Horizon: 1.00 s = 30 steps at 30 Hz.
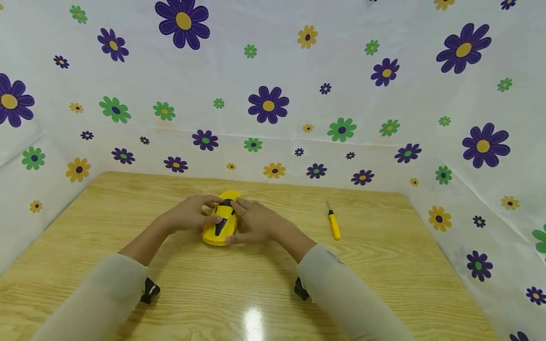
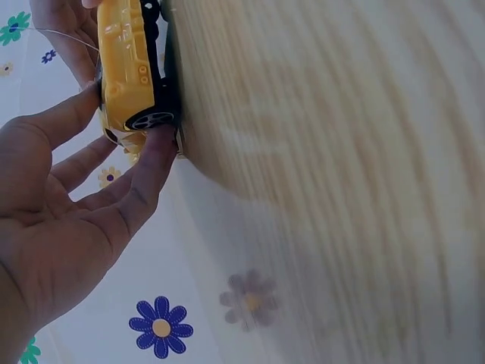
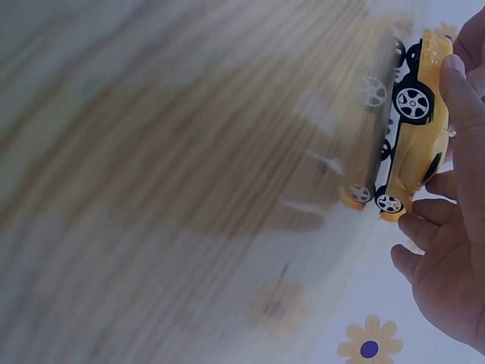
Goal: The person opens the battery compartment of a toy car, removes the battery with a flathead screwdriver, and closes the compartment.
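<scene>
A yellow toy car [image 1: 230, 226] with black windows is on the wooden table, between both hands. My left hand [image 1: 189, 214] holds it from the left; the thumb lies on top and fingertips reach its side. In the left wrist view, one finger of the left hand [image 2: 76, 220] touches the car [image 2: 125, 68] low by a wheel. My right hand [image 1: 258, 221] grips the other side, thumb at the near end, fingers toward the far end. The right wrist view shows the right hand [image 3: 455, 250] along the car [image 3: 424, 136], its silver-spoked wheels visible. Whether all wheels touch the table, I cannot tell.
A screwdriver [image 1: 334, 226] with a yellow handle lies on the table to the right, its tip pointing away. White cloth [image 1: 290, 76] printed with flowers rises behind and beside the shiny wooden table [image 1: 222, 293]. Dark devices [image 1: 149, 291] sit under the wrists.
</scene>
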Available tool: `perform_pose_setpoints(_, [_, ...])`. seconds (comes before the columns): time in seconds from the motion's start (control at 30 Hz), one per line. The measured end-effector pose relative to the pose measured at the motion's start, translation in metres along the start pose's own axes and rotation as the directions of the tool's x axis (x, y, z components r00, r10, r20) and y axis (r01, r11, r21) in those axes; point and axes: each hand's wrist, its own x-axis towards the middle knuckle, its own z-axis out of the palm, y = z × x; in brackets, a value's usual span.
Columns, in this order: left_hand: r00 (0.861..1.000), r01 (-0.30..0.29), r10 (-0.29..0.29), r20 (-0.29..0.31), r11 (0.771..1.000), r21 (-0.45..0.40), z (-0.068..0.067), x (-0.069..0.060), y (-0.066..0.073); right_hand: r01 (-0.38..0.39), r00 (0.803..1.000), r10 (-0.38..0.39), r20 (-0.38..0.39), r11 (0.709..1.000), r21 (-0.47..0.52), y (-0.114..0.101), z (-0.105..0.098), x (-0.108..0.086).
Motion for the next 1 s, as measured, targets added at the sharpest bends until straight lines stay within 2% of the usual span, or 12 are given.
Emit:
perform_pose_setpoints(0.5, [1.0,-0.01,0.01,-0.004,1.0,0.001,0.026,0.013,0.022,-0.003,1.0,0.003,-0.008,1.0,0.03,0.021,0.003,-0.03])
perform_pose_setpoints(0.73, [1.0,-0.024,0.024,0.007,1.0,0.0,0.034,0.015,0.037,0.001,1.0,-0.001,-0.015,1.0,0.014,0.031,0.002,-0.044])
perform_pose_setpoints(1.0, [1.0,-0.009,0.009,0.011,1.0,0.014,0.045,0.018,0.046,-0.017,1.0,0.017,0.019,1.0,0.012,0.035,0.005,-0.061])
